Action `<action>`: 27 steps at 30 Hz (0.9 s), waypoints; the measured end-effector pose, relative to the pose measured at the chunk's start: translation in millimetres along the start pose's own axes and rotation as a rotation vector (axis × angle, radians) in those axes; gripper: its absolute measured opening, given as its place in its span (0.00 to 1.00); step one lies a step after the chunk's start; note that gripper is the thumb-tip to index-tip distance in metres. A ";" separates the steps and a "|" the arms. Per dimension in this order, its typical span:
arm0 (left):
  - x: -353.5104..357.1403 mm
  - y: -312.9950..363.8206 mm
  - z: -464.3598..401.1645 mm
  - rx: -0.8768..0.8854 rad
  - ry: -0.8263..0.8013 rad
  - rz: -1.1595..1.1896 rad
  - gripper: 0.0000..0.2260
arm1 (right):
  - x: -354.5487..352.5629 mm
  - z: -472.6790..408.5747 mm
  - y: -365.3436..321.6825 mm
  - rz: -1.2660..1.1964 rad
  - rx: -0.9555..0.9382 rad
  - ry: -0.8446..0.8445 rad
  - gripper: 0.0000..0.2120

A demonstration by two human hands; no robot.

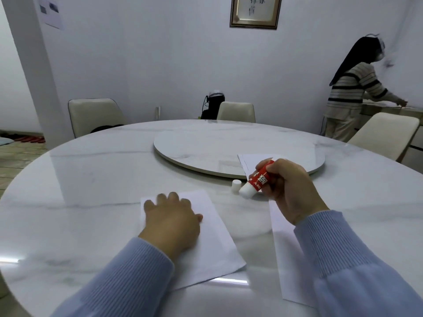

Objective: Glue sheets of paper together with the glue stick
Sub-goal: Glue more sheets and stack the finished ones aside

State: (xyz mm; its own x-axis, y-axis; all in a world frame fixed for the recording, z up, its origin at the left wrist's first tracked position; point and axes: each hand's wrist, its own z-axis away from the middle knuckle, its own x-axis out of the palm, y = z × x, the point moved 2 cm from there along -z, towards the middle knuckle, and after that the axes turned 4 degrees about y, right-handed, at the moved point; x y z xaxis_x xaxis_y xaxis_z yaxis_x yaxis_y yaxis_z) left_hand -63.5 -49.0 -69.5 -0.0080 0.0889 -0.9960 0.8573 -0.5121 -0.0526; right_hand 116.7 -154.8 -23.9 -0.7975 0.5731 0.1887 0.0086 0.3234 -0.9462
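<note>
A white sheet of paper (212, 243) lies on the marble table in front of me. My left hand (171, 221) rests flat on it, fingers spread. My right hand (289, 188) grips a red and white glue stick (257, 179), tilted with its white end pointing down and to the left, just above the table. The glue stick's white cap (236, 185) stands on the table beside that end. A second white sheet (286, 255) lies under my right forearm, partly hidden. More white paper (249, 161) rests on the turntable's near edge behind the glue stick.
The round marble table (91, 179) carries a raised turntable (206, 145) at its middle. Cream chairs (93, 115) stand around the far side. A person in a striped sweater (350, 92) stands at a counter at the far right.
</note>
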 end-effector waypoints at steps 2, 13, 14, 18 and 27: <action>-3.6 3.2 -3.0 0.173 -0.071 0.040 0.22 | 0.6 1.1 0.3 0.023 -0.008 0.053 0.09; -5.1 20.8 0.2 0.358 -0.017 0.442 0.16 | 10.5 4.8 11.5 0.372 -0.096 0.127 0.05; -6.7 20.1 0.7 0.352 0.015 0.507 0.14 | 13.1 5.3 14.5 0.421 -0.105 0.114 0.05; -0.5 22.1 -0.3 0.314 0.127 0.472 0.20 | 20.5 4.4 21.8 0.537 -0.108 0.078 0.03; 11.3 22.3 -6.3 0.314 -0.121 0.251 0.27 | 23.9 0.9 33.1 0.594 -0.107 -0.056 0.08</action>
State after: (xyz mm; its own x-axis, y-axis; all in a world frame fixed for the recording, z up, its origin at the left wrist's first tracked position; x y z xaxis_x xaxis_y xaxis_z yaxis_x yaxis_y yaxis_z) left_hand -41.2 -54.0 -81.5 0.1048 -0.1628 -0.9811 0.6417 -0.7426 0.1918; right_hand 97.4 -131.1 -51.0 -0.6681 0.6394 -0.3806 0.5202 0.0355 -0.8533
